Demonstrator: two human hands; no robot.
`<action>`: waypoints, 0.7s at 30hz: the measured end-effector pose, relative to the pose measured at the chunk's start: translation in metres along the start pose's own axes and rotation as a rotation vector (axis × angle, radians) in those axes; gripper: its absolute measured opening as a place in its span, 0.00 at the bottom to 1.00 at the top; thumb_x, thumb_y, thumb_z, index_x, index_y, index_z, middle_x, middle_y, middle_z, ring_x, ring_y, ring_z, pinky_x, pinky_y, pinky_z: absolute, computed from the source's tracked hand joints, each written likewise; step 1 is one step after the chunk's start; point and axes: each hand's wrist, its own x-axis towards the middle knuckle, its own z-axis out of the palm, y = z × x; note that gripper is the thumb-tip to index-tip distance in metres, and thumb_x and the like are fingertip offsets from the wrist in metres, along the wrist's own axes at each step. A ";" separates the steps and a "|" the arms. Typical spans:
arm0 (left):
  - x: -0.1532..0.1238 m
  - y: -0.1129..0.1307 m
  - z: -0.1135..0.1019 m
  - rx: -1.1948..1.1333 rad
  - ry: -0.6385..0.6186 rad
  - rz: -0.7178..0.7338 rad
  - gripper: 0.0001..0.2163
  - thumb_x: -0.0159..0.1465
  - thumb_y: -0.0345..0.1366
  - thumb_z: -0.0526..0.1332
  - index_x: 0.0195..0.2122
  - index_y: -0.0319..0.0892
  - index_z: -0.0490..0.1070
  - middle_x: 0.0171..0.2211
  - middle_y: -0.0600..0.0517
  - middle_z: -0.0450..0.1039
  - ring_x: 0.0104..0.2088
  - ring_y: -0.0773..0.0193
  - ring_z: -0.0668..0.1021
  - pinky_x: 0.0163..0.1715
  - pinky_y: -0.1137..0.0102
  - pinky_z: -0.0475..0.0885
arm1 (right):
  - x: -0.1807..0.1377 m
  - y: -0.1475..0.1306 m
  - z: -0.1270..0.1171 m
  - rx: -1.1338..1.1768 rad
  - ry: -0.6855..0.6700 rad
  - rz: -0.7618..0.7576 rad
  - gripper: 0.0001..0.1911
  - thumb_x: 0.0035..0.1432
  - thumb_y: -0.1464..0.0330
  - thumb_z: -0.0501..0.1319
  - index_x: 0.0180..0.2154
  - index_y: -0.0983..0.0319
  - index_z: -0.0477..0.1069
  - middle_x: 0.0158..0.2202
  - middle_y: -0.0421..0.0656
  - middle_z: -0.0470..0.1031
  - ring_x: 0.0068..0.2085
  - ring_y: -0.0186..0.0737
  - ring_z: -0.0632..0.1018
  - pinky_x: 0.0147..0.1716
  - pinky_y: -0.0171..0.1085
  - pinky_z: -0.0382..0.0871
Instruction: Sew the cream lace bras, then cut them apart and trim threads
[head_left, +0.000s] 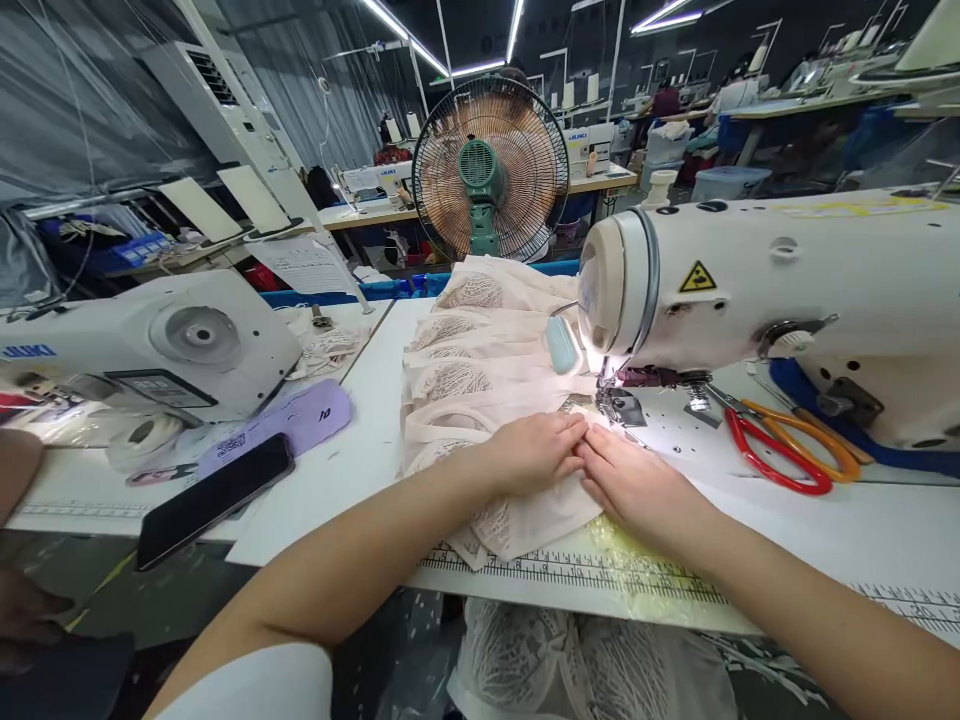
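We have room over the flat white tabletop (375,430) left of the pale lace-trimmed fabric (457,380); rightward, red-handled metal scissors (796,488) and the rounded white sewing-machine head (742,260) block us.

Short white left sleeve (255,685), bare hands (534,455) (637,488)

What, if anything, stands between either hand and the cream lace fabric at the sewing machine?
Nothing visible does. The left hand and right hand rest directly on the cream lace fabric, fingertips close to the sewing machine's needle area. The smartphone lies well off to the left.
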 end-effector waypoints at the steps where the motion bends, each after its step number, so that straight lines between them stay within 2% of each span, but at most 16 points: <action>1: -0.002 0.001 0.004 0.005 -0.016 -0.015 0.22 0.67 0.43 0.49 0.56 0.34 0.61 0.58 0.43 0.62 0.57 0.59 0.67 0.55 0.67 0.63 | -0.004 0.000 -0.001 -0.003 0.010 0.000 0.19 0.62 0.69 0.47 0.49 0.69 0.69 0.51 0.56 0.71 0.53 0.50 0.71 0.50 0.48 0.68; 4: 0.001 -0.001 0.010 0.029 -0.037 -0.041 0.22 0.67 0.43 0.47 0.57 0.34 0.60 0.60 0.43 0.59 0.59 0.58 0.63 0.57 0.64 0.59 | -0.017 0.002 -0.006 -0.019 0.040 -0.013 0.20 0.63 0.69 0.45 0.46 0.70 0.70 0.49 0.57 0.73 0.51 0.50 0.73 0.46 0.47 0.72; 9: 0.011 -0.004 0.009 0.027 -0.020 -0.059 0.21 0.67 0.43 0.48 0.55 0.33 0.63 0.58 0.42 0.61 0.58 0.58 0.65 0.55 0.65 0.62 | -0.036 0.004 -0.008 -0.040 0.117 -0.015 0.20 0.64 0.68 0.45 0.46 0.71 0.71 0.49 0.57 0.73 0.51 0.51 0.73 0.46 0.48 0.72; 12: 0.013 -0.005 0.009 0.019 0.013 -0.060 0.20 0.67 0.43 0.48 0.53 0.33 0.64 0.57 0.43 0.63 0.57 0.57 0.66 0.54 0.65 0.64 | -0.039 0.003 -0.006 -0.008 0.133 0.027 0.20 0.64 0.67 0.45 0.48 0.70 0.69 0.51 0.56 0.72 0.53 0.52 0.72 0.47 0.50 0.71; 21: 0.018 -0.009 0.011 0.037 0.060 -0.030 0.19 0.66 0.43 0.50 0.50 0.34 0.67 0.55 0.43 0.66 0.54 0.56 0.68 0.53 0.63 0.66 | -0.040 0.003 -0.008 0.016 0.154 0.068 0.19 0.64 0.66 0.45 0.47 0.66 0.71 0.50 0.52 0.74 0.52 0.49 0.72 0.47 0.48 0.71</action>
